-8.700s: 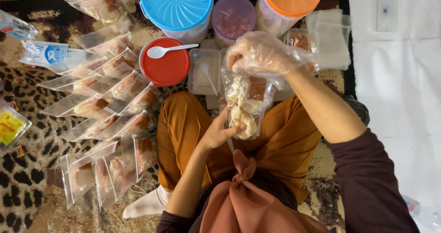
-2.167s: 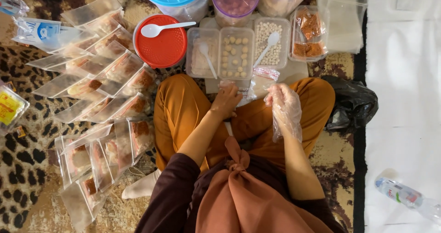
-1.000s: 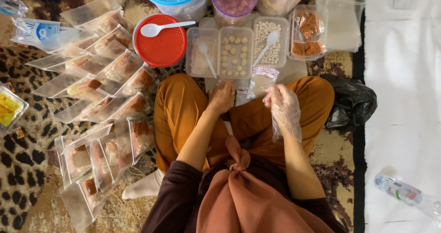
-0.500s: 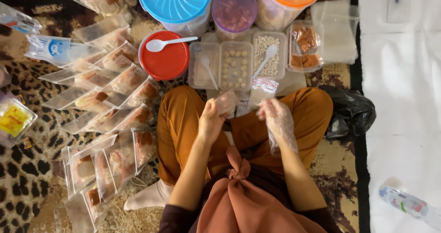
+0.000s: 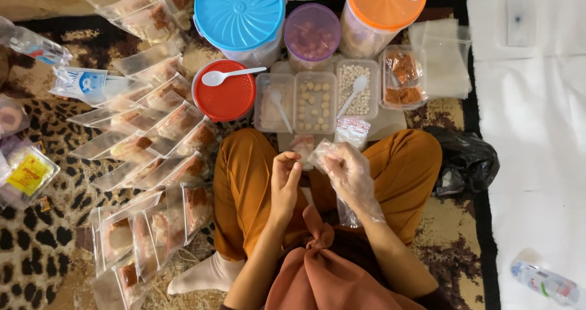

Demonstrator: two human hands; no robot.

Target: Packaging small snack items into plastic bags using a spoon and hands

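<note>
Two hands are meeting: left hand pinching something tiny, gloved right hand curling around a clear bag, which could be slipping.

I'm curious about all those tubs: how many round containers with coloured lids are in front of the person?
4: a big blue-lidded tub, a small purple-lidded jar, an orange-lidded jar along the top, and a red-lidded tub bearing a white spoon. Others may sit out of frame.

Looks like a home floor turned into a snack-packing spot: leopard-print carpet underfoot, with rows of filled clear plastic pouches spread over it. Ringed by lidded plastic tubs and small clear food trays, beside a white cloth
</note>
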